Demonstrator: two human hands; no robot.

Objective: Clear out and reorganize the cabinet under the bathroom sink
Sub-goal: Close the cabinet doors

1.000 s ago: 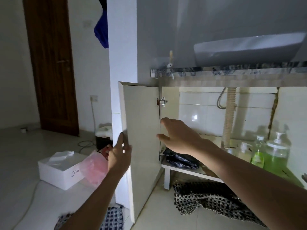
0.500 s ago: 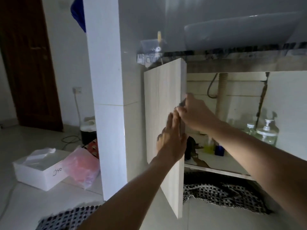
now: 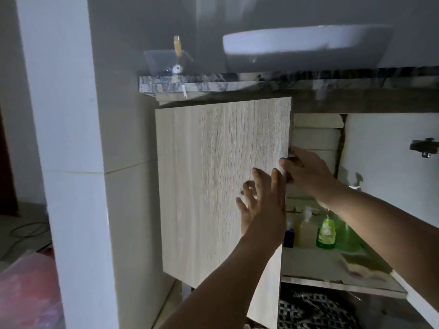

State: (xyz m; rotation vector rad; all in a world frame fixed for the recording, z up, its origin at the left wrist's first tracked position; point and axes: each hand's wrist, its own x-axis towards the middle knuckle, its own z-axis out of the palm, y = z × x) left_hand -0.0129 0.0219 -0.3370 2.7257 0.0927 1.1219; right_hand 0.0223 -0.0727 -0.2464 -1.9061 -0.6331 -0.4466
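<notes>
The left cabinet door (image 3: 213, 181), pale wood grain, stands nearly closed under the marble counter (image 3: 190, 86) and white sink (image 3: 304, 43). My left hand (image 3: 261, 205) lies flat on the door's front, fingers spread. My right hand (image 3: 306, 169) grips the door's right edge by its dark handle. Through the open right half of the cabinet I see a green soap bottle (image 3: 326, 233), a yellowish bottle (image 3: 300, 231), a small dark blue bottle (image 3: 288, 238) and a larger green pump bottle (image 3: 348, 233) on the shelf (image 3: 332, 283).
The right door (image 3: 392, 186) hangs open with its hinge (image 3: 425, 147) showing. A clear container (image 3: 164, 60) sits on the counter. A patterned black-and-white cloth (image 3: 313, 309) lies on the floor below the shelf. A white pillar (image 3: 71, 162) and a pink bag (image 3: 26, 293) are at the left.
The left door has swung from wide open to nearly closed. My left hand moved from its outer edge to its front face; my right hand took hold of its right edge.
</notes>
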